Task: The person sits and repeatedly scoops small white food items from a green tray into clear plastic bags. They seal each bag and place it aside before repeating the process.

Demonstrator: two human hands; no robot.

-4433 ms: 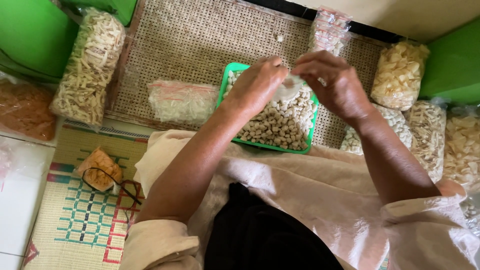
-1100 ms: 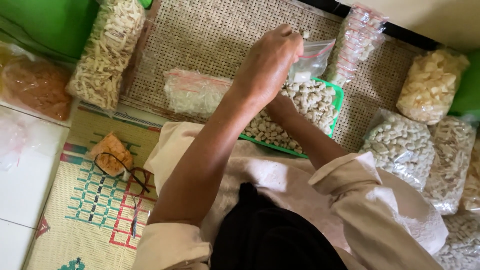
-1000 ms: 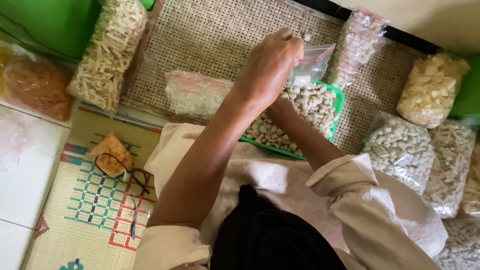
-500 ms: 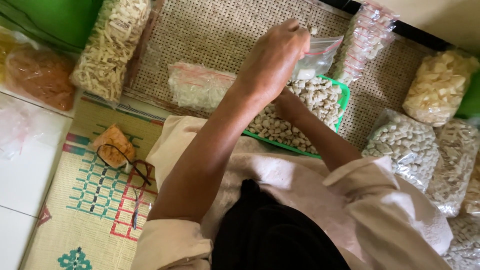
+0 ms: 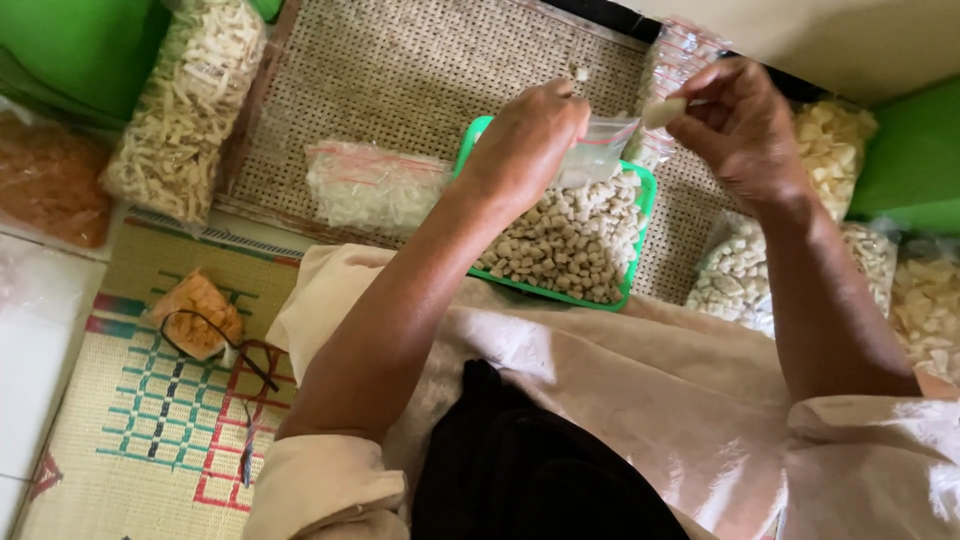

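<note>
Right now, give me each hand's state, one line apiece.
Left hand: closed, pinching the rim of a small clear plastic bag over the green tray.
Right hand: closed, holding one pale snack piece at its fingertips.

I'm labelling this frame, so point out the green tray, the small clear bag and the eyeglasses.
green tray [image 5: 637, 243]: head view, right rim.
small clear bag [image 5: 598, 150]: head view, its middle.
eyeglasses [image 5: 215, 340]: head view, dark frame.

Home floor setup for snack packing: woven mat [image 5: 420, 80], patterned straw mat [image 5: 150, 420], filled snack bags [image 5: 185, 110] around a green tray [image 5: 630, 290].
</note>
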